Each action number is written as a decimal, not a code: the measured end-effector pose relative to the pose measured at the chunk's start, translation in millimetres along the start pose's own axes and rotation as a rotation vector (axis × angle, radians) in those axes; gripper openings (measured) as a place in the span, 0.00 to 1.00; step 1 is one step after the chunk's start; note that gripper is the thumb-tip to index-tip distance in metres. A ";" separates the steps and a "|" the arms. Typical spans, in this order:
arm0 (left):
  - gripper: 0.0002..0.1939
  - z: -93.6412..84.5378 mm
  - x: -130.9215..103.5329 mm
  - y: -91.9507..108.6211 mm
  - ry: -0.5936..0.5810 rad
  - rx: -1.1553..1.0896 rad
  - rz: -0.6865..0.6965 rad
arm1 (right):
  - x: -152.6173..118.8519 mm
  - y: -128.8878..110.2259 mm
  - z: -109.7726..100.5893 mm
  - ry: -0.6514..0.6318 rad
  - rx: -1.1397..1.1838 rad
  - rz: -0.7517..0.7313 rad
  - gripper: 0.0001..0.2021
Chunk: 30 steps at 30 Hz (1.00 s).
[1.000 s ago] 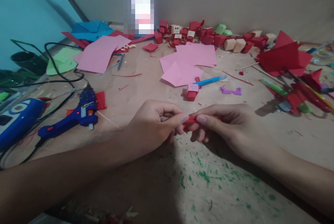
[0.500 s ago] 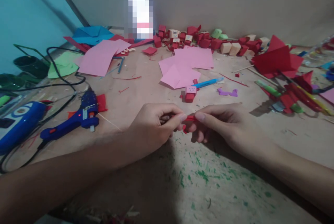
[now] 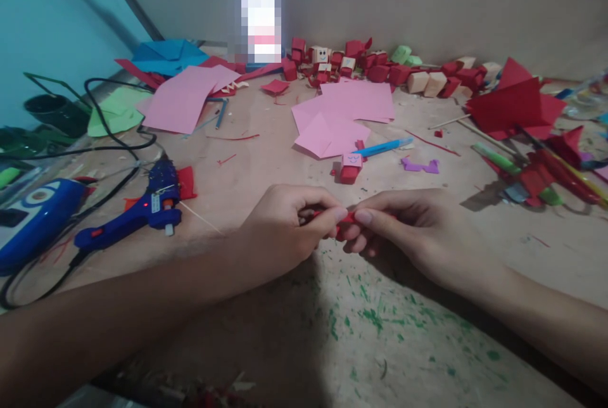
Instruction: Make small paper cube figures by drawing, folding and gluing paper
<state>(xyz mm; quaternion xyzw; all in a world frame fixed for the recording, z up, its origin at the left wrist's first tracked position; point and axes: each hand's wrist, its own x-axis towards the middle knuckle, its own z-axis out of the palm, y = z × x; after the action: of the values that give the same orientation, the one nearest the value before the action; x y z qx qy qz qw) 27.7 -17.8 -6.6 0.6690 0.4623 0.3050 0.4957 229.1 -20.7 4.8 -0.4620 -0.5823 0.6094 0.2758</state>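
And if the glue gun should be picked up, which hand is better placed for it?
The left hand, I think: the glue gun lies on the left, farther from the right hand. Both pinch the red paper piece, so the right would have to hold it alone.

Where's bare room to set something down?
Largely bare: green-marked tabletop on the near side of the left hand and right hand; also between the glue gun and pink-faced block, bar thin red scraps. Crowded: the back, with blocks and pink paper; far right, with red paper.
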 end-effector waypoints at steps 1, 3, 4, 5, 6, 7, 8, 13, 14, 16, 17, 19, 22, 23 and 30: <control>0.11 -0.2 -0.1 0.1 0.001 0.006 -0.004 | -0.2 0.0 -0.2 0.000 0.001 0.005 0.11; 0.10 -0.6 -0.3 0.1 0.002 0.006 -0.014 | -0.9 -0.7 -0.4 0.001 0.012 0.012 0.10; 0.10 -0.6 -0.2 0.0 0.002 0.005 -0.023 | -1.2 -1.1 -0.4 0.004 0.019 0.017 0.10; 0.10 -0.6 -0.1 -0.2 0.001 0.003 -0.029 | -1.4 -1.6 -0.3 0.007 0.025 0.020 0.09; 0.10 -0.5 0.0 -0.6 0.001 0.000 -0.033 | -1.5 -1.9 -0.2 0.011 0.031 0.023 0.09; 0.10 -0.3 0.1 -1.1 0.000 -0.004 -0.033 | -1.4 -2.2 0.0 0.016 0.036 0.026 0.09; 0.10 -0.1 0.1 -1.7 0.000 -0.006 -0.028 | -1.3 -2.3 0.3 0.020 0.039 0.030 0.09; 0.11 1.4 -0.7 -2.7 0.015 0.030 -0.002 | 0.0 -2.0 0.8 0.018 0.050 0.054 0.10; 0.10 1.3 -1.0 -2.4 0.023 0.045 0.014 | 0.3 -2.1 0.4 0.016 0.059 0.065 0.10; 0.06 0.5 -1.9 -1.8 0.057 0.104 0.084 | 0.8 -2.5 -1.1 0.012 0.090 0.079 0.11; 0.05 -0.2 -2.5 -1.7 0.082 0.155 0.138 | 0.9 -2.7 -2.1 0.006 0.107 0.086 0.12; 0.08 -2.2 -3.7 -2.1 0.116 0.284 0.286 | 1.1 -3.0 -4.2 -0.011 0.144 0.090 0.14; 0.04 -5.4 -5.3 -3.6 0.106 0.428 0.472 | 0.7 -3.1 -6.5 -0.036 0.160 0.111 0.15; 0.03 -6.2 -5.7 -4.1 0.098 0.454 0.501 | 0.4 -3.0 -6.9 -0.041 0.156 0.117 0.15; 0.05 -6.4 -4.7 -4.0 0.075 0.419 0.501 | -0.9 -3.2 -5.4 -0.046 0.137 0.075 0.14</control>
<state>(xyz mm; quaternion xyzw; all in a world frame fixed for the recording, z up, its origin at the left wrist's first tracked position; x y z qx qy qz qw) 19.1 -19.3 -8.1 0.8376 0.3542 0.3401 0.2395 233.6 -18.5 8.7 -0.4495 -0.5276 0.6682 0.2705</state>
